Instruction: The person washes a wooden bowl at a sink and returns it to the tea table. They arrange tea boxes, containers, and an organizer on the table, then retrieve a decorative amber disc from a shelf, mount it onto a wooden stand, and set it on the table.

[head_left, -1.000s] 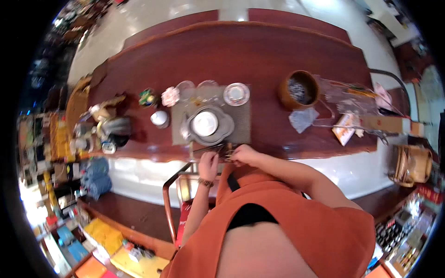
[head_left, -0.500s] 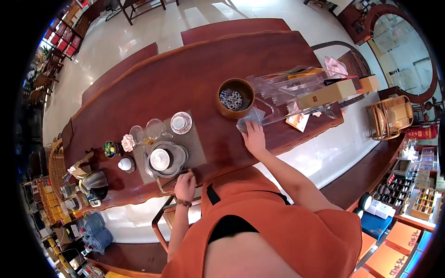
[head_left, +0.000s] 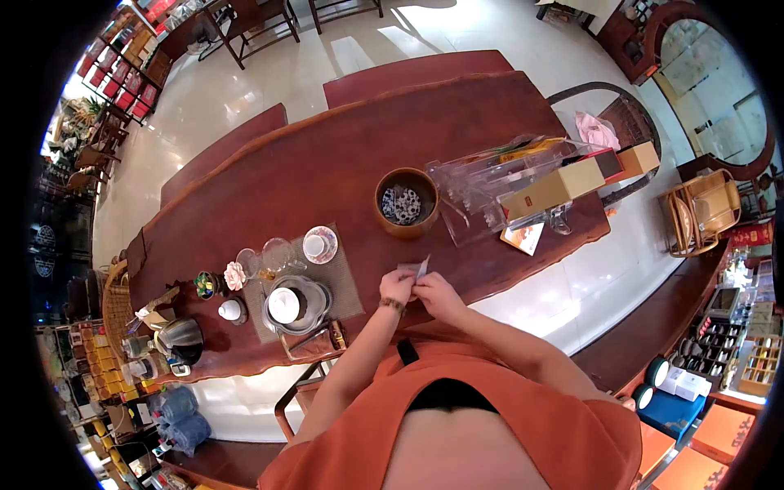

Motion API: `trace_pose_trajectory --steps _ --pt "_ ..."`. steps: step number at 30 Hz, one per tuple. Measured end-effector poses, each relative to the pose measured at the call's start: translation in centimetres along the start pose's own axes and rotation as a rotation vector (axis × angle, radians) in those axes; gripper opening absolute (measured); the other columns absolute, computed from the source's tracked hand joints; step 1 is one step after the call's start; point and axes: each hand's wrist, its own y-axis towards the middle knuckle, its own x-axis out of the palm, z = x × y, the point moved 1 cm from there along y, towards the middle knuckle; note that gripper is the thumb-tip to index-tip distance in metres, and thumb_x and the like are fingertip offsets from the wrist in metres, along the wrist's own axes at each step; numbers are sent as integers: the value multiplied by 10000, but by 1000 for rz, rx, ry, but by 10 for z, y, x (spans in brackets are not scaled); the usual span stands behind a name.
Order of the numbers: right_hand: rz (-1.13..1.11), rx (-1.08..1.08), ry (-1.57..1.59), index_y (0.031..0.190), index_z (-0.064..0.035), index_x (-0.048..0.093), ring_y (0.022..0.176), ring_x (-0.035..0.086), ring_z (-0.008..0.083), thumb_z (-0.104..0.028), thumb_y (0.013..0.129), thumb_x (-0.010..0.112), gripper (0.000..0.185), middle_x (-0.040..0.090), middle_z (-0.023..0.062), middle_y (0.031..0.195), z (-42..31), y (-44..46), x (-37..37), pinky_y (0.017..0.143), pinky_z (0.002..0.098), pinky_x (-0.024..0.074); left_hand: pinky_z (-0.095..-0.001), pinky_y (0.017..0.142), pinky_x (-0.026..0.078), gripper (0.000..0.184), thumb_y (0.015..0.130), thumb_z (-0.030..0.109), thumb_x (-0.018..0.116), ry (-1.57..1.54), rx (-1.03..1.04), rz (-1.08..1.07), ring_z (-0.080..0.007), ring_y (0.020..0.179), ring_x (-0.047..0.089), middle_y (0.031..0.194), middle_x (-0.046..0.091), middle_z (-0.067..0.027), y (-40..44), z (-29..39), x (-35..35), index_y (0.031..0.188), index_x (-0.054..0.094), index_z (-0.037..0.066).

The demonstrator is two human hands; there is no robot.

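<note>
Close together over the front edge of the dark wooden table (head_left: 343,147) are my left hand (head_left: 397,287) and my right hand (head_left: 438,296). Between them, both hands pinch a small, thin plastic packet (head_left: 423,266), one corner pointing up; its contents cannot be made out. Beyond the hands stands a round wooden bowl (head_left: 413,231) with several blue-and-white patterned pieces (head_left: 401,205) inside. To the left, a white lidded cup (head_left: 283,305) sits on a metal-looking tray (head_left: 320,315), on a woven mat (head_left: 343,278). A small wooden tray (head_left: 318,346) lies by the table edge.
A patterned cup and saucer (head_left: 320,245), glass vessels (head_left: 280,254), a pink flower (head_left: 235,275) and a kettle (head_left: 180,339) stand at left. Clear plastic stands (head_left: 474,192) and a long tan box (head_left: 554,189) occupy the right. A bench (head_left: 425,72) borders the far side.
My right hand has drawn the plastic packet from beside the bowl toward me. My left hand has left the small wooden tray and moved right to meet it. The view has shifted slightly.
</note>
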Motion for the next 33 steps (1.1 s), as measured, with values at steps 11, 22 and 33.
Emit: trace_pose_trajectory --steps 11,22,33 --pt "179 603 81 955 0 638 764 616 261 -77 827 580 160 629 149 876 -6 -50 -65 676 325 498 -392 775 499 273 840 277 542 1070 530 285 -330 885 624 959 654 -153 5 196 -2 994 666 88" --pt "488 1194 1084 1420 -120 75 800 594 313 -400 817 640 872 441 182 1229 9 113 -25 674 403 547 -353 652 519 400 849 353 584 667 698 515 -242 795 665 854 673 -163 9 165 -72 1051 610 8" --pt "490 1174 1057 1069 66 479 891 601 332 -12 745 494 333 539 175 1014 17 145 31 617 465 590 -276 471 524 346 879 128 459 0 287 95 -164 626 623 960 589 -91 -10 129 -82 1218 392 140"
